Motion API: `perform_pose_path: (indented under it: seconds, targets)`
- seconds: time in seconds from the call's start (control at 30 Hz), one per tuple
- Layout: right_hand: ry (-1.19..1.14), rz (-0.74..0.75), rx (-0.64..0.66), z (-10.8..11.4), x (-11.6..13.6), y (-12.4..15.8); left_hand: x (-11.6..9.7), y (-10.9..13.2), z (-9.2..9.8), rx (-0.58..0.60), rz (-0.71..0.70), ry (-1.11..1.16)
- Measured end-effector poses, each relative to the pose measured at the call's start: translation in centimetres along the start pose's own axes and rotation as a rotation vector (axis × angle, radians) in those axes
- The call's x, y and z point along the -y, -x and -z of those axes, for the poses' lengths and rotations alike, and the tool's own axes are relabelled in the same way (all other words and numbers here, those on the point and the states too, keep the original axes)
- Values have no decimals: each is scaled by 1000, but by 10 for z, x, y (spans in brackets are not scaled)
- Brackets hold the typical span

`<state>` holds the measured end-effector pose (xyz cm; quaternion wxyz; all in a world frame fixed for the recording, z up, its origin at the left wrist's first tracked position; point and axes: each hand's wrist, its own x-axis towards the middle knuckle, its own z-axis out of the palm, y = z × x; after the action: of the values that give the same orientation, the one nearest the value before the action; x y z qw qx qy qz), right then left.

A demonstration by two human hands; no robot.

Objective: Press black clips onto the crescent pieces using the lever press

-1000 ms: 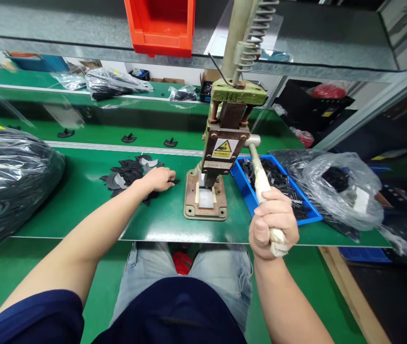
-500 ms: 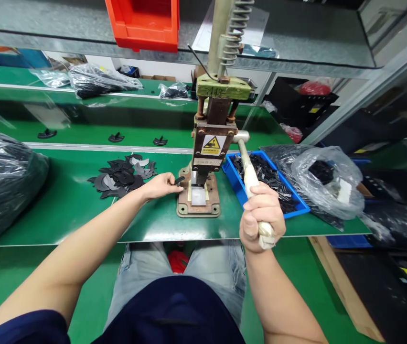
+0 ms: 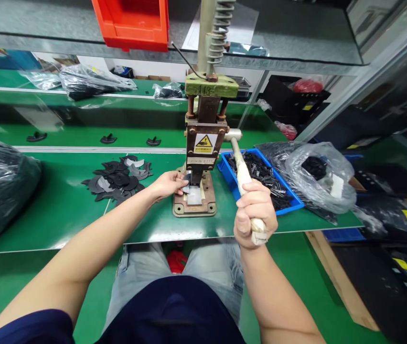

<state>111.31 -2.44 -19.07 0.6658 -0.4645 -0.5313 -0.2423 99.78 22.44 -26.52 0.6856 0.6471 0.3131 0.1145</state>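
A hand press (image 3: 205, 138) with a warning label stands on the green bench. My left hand (image 3: 169, 185) pinches a dark curved piece (image 3: 187, 183) at the left side of the press, just under its ram and beside the pale pad (image 3: 194, 196). My right hand (image 3: 255, 212) is wrapped round the wrapped lever handle (image 3: 242, 172) of the press. Left of the press lies a pile of black and grey curved pieces (image 3: 117, 179). To its right, small black parts fill a blue tray (image 3: 296, 203).
A large black plastic bag (image 3: 3, 191) sits at the far left. Clear bags (image 3: 339, 181) lie right of the tray. Behind, single black pieces (image 3: 108, 139) rest on a green strip. A red bin (image 3: 135, 38) hangs over the shelf edge.
My left hand has brought the dark piece from the left of the press base to the place under the ram. The view has shifted slightly; my right hand keeps its grip on the handle.
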Motion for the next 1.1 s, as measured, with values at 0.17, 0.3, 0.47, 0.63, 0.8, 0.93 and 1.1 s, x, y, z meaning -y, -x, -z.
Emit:
perform_pose_path:
  seconds: [0.17,0.3,0.47,0.63,0.8,0.93,1.1]
  targets:
    - [-24,8,6,0,0,0,-3,-5,-7,0,39,-84]
    - [-38,-2,-19,-2,0,1,-11,-7,-10,32,125,-152]
    - [-21,0,-46,-4,-2,2,-25,-8,-14,64,236,-198]
    - [-3,5,-42,-2,-2,0,-25,-1,-23,5,184,-215]
    - [18,14,-17,2,-4,-2,-4,35,-32,-86,-317,-374]
    - [0,1,-32,2,-6,-2,20,84,-10,-77,-504,-579]
    - [-6,6,-72,-5,-8,-1,42,120,64,-486,-410,-1066]
